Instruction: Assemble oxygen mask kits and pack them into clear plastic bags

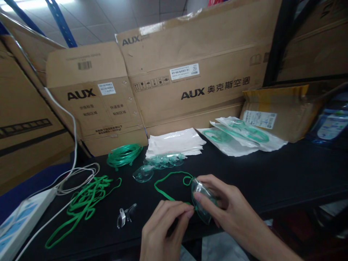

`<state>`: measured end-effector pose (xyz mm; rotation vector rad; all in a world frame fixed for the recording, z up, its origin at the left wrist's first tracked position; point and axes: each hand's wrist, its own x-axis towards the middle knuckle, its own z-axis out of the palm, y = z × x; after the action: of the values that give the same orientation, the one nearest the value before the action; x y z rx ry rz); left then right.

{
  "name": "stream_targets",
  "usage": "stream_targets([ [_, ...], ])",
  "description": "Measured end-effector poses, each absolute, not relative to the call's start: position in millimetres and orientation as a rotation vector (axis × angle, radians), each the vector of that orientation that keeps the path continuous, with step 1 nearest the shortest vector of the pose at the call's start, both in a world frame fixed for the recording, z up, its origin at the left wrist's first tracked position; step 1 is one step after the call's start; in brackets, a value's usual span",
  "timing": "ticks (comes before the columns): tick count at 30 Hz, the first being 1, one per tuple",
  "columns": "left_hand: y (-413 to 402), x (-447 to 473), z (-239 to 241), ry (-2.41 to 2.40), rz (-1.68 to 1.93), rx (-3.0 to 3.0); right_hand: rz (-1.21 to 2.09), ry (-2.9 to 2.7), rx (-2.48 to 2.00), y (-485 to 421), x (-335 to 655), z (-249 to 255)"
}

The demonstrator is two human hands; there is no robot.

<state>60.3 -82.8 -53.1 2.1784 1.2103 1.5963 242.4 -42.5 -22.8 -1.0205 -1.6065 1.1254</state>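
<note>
My right hand (227, 204) grips a clear green-tinted face mask (202, 203) just above the black table's (285, 170) front edge. A green elastic strap (168, 181) loops away from the mask across the table. My left hand (163, 228) pinches the strap's near end right at the mask's left edge. Both hands are close together, fingertips nearly touching.
A pile of loose green straps (87, 199) and a coil of green tubing (123, 154) lie at the left. Several clear masks (157, 165), empty plastic bags (175, 143) and bagged masks (239, 136) sit behind. Small clear clips (125, 215), a white power strip (19, 221), cardboard boxes (190, 72).
</note>
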Motion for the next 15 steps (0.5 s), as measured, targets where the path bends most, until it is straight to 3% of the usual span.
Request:
stream_targets([
  [15,-83.1,63.8,-51.1,1.245,1.658,2.079,1.220,-1.562,-0.997,-42.9,244.2,-27.3],
])
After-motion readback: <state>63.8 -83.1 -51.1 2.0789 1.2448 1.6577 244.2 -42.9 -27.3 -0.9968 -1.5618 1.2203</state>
